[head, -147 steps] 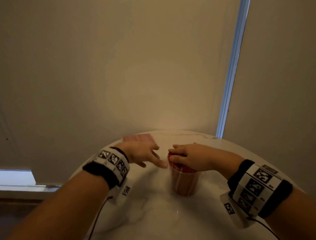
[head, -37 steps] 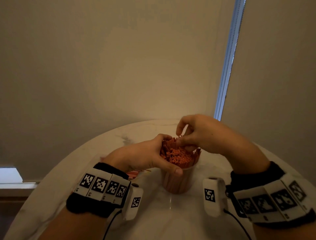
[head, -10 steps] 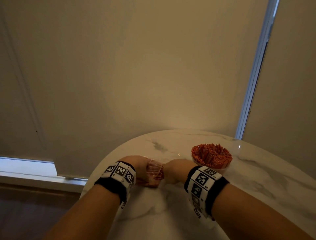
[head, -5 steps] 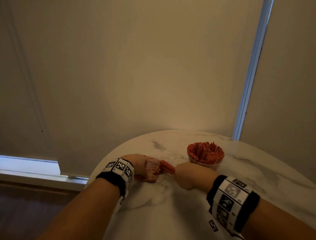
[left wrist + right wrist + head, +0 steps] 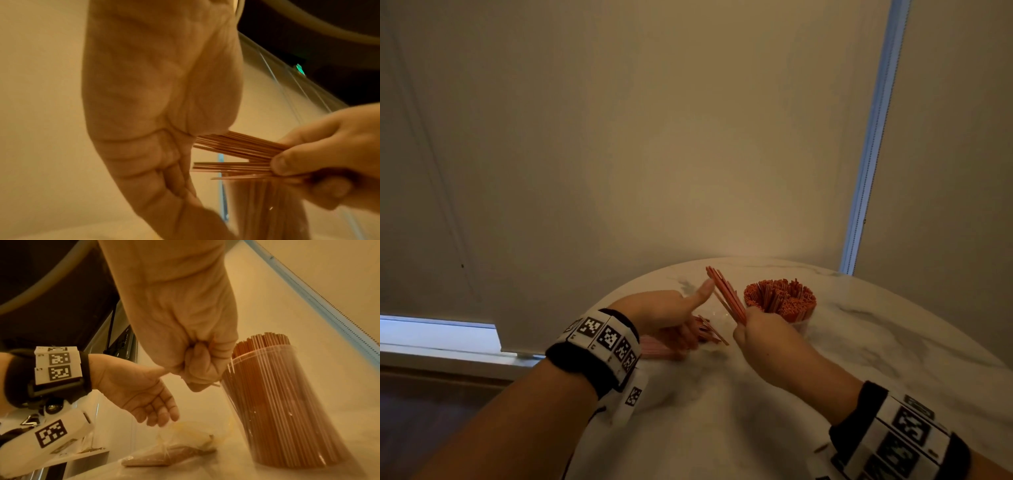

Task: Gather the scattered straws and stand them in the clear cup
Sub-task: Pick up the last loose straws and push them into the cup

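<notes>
Lifting a fresh bunch toward the cup

On the table [image 5: 722, 394], the packed cup [image 5: 287, 402] waits. My right hand [image 5: 760, 335] has just pulled a bunch of straws [image 5: 726, 294] from the bag [image 5: 174, 449], clenched tight; my left hand [image 5: 664, 315] hangs relaxed, holding nothing.

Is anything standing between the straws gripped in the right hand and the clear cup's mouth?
No separate object. The right hand grips a bundle of straws just left of the clear cup. The cup is already packed with upright straws rising above its rim, so those themselves crowd the opening. The left hand is off to the side.
</notes>
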{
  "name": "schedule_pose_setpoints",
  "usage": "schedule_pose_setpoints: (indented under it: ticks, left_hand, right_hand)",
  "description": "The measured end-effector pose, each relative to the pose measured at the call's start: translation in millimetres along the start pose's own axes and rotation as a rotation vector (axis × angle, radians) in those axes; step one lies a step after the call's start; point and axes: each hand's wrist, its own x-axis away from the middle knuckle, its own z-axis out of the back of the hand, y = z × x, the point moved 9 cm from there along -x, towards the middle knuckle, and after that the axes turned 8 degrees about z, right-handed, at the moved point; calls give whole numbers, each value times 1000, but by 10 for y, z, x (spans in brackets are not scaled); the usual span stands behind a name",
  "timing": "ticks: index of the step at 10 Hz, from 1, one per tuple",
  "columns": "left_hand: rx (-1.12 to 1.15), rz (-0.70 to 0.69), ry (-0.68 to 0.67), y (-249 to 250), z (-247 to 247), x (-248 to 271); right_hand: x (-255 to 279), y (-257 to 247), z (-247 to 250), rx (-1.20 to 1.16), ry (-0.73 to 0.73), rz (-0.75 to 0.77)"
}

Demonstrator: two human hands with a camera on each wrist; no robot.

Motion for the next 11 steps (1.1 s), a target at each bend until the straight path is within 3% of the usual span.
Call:
schedule_pose_setpoints:
  ticks: [1, 2, 3, 4, 5, 8, 9, 10, 11]
  left_hand:
    - [183, -145, -183, 299, -263, 128]
    - [547, -252, -183, 563, -238, 192]
    - [1010, -295, -136, 716, -109, 159]
    - [1285, -320, -54, 771, 20, 60]
    - [1501, -345, 25, 726, 209, -50]
    - [1725, -427, 188, 589, 606, -497]
    - [1735, -362, 201, 538, 601, -607]
    - [1595, -389, 103, 703, 468, -644]
    - [1424, -447, -18, 996, 241, -558]
  right_hand:
    - [-32, -47, 124, -194, 71, -72]
    - [-109, -92, 183, -308, 140, -54]
    - [-198, -113, 288, -315, 180, -44]
    - [-279, -115, 416, -334, 196, 4]
    - [-331, -72, 480, -355, 115, 35]
    - [-430, 348, 709, -282, -22, -68]
    - [-428, 554, 895, -358, 77, -99]
    - [-480, 598, 1031, -462, 221, -50]
    - [-592, 491, 990, -410, 254, 4]
